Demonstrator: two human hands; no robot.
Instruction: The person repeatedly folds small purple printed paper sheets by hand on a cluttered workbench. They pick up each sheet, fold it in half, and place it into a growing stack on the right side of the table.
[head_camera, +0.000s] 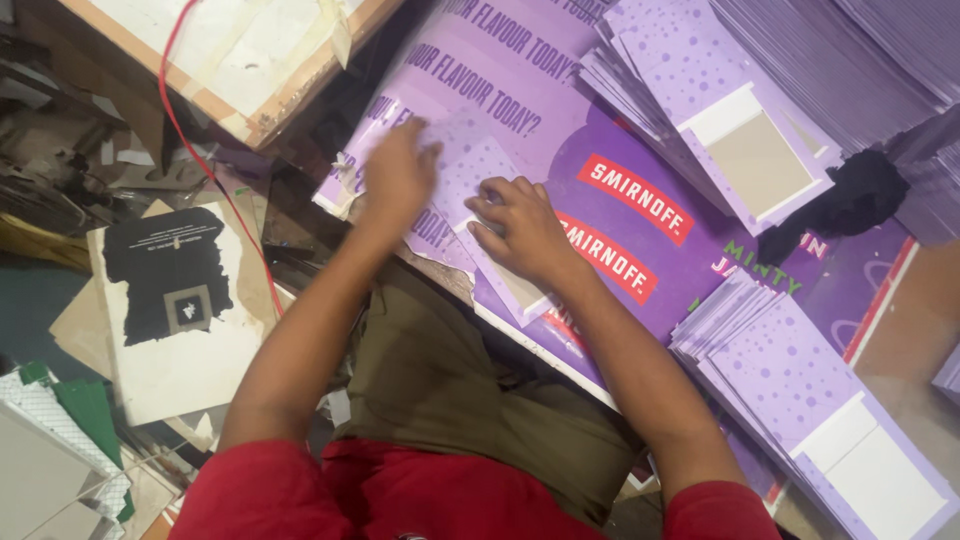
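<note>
Purple card piece (490, 215) on the big printed sheet (640, 160), centre | right hand (520, 225) flat, fingers pressing it | left hand (398, 175) blurred, spread just left | card stacks (800, 390) right

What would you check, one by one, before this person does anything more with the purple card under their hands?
1. Right hand flat on the purple card: ok, fingers rest on it.
2. Left hand steady on the card: cannot tell, it is blurred.
3. Card lying flat on the large purple sheet: ok where visible.
4. Upper stack of purple cards beside the hands but apart from them: ok.
5. Lower stack apart from the right forearm: ok, a gap shows.
6. Red cable away from both hands: ok, it runs off to the left.
</note>
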